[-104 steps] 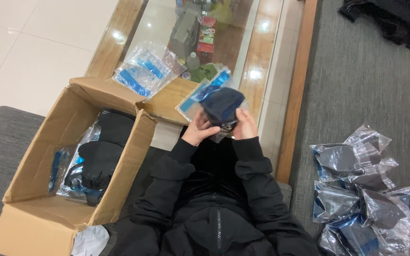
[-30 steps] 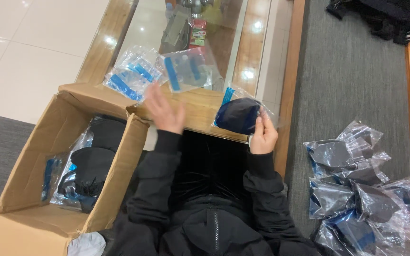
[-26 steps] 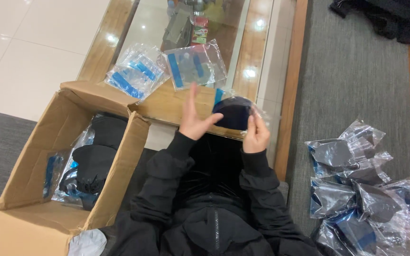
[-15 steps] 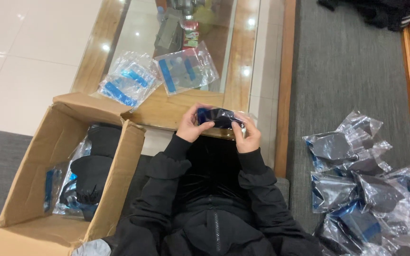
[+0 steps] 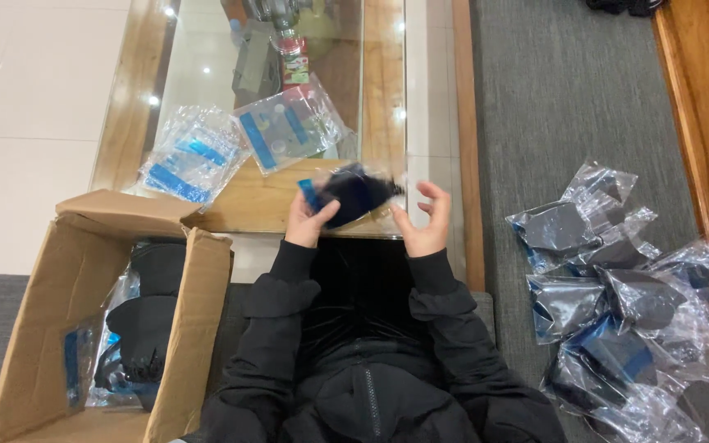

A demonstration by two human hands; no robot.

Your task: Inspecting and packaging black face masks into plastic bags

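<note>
My left hand (image 5: 307,220) grips a dark blue fabric item in a clear plastic bag (image 5: 354,193) over the near edge of the glass-topped table (image 5: 383,82). My right hand (image 5: 426,220) hovers just right of the bag with its fingers spread, and holds nothing. The bag is blurred. Both arms are in black sleeves.
Two piles of empty clear bags with blue strips (image 5: 289,127) (image 5: 186,156) lie on the table. An open cardboard box (image 5: 92,328) with dark bagged items stands at my left. A heap of filled bags (image 5: 625,303) lies on the grey seat at my right.
The right hand has let go of the bagged item and spread its fingers; the left hand still holds it. Earlier the left hand laid an empty bag on the table.
</note>
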